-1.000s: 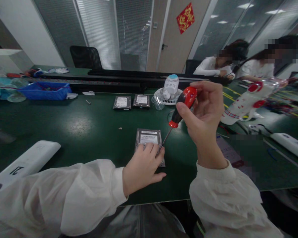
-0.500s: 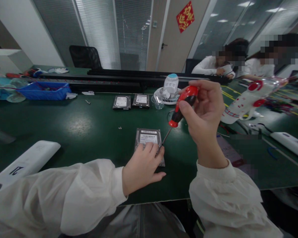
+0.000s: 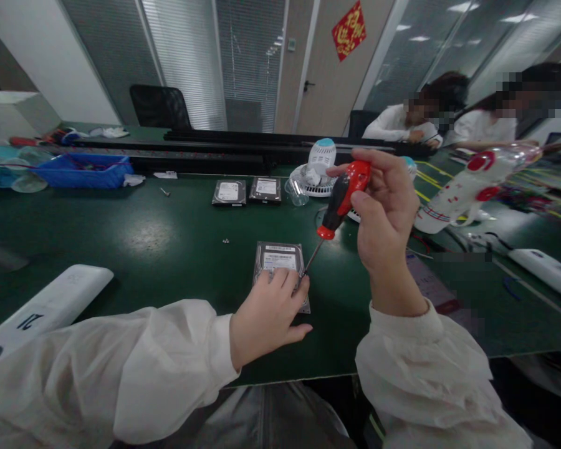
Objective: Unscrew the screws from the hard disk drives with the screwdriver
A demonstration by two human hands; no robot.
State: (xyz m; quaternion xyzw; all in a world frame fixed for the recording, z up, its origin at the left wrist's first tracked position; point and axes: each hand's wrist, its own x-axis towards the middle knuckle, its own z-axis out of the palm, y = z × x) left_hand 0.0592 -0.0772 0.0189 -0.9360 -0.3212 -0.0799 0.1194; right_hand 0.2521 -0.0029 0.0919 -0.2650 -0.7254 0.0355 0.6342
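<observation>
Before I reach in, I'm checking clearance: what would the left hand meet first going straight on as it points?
Likely the screwdriver shaft, just beyond the left hand, which rests on the hard drive; depth is unclear.

I am in what looks like an office used as an electronics workshop, for beyond my green counter [image 3: 187, 249] stand glass walls [image 3: 250, 50], blinds [image 3: 182, 62], a door [image 3: 331, 93] and a black chair [image 3: 161, 109], while hard drives [image 3: 283, 257], small screws [image 3: 225, 241], bunched wires [image 3: 526, 201] and the screwdriver [image 3: 343, 196] in my right fingers [image 3: 371, 215] suggest bench work.
</observation>
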